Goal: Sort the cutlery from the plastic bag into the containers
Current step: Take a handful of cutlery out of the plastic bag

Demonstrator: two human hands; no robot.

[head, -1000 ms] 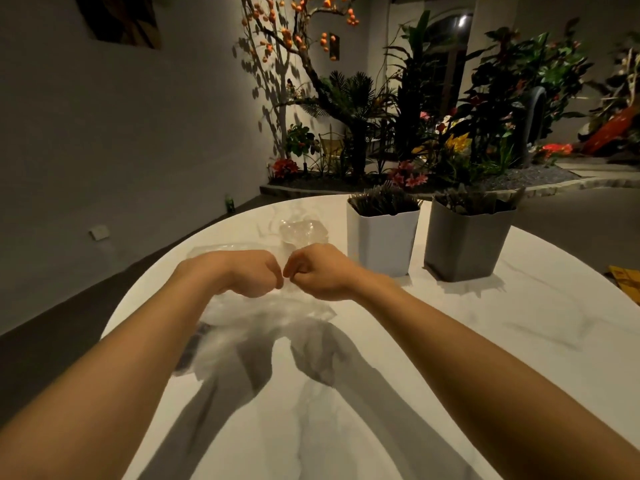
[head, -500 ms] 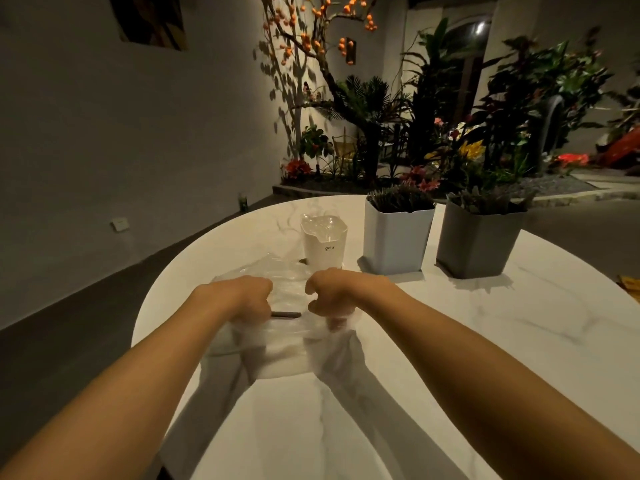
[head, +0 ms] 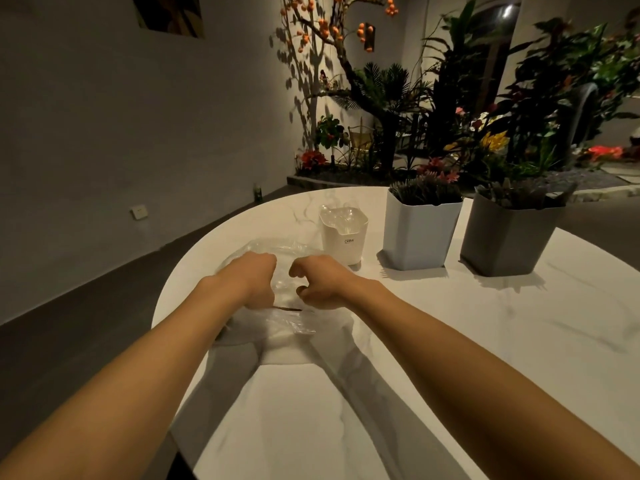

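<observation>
Plastic bag (head: 277,318) of clear film is lying crumpled on the table (head: 450,341), directly under and between both hands. The left hand (head: 254,282) is being held in a loose fist, its curled fingers gripping the film at the bag's left side. The right hand (head: 320,287), just beside it and not touching it, is also curled, with thumb and bent fingers pinching the film at the bag's right side. A thin dark strip (head: 287,309) is showing at the plastic just below the gap between the hands; whether it is cutlery cannot be told.

Three containers are standing in a row beyond the hands. The small white container (head: 344,242), just past the right hand, is holding clear glossy pieces (head: 343,218) whose kind cannot be made out. To its right, the light grey container (head: 417,233) is filled with dark pieces (head: 424,192) standing upright. The dark grey container (head: 509,240), farthest right, is filled with similar dark items (head: 516,194).

The table is round and white with faint marble veining, and arm shadows are being cast across it. Behind it, a grey wall (head: 104,133) is carrying a picture (head: 169,12) and a socket plate (head: 139,213). A lit bed of plants (head: 450,116), including a tree with orange fruit (head: 329,29), is filling the far corner.
</observation>
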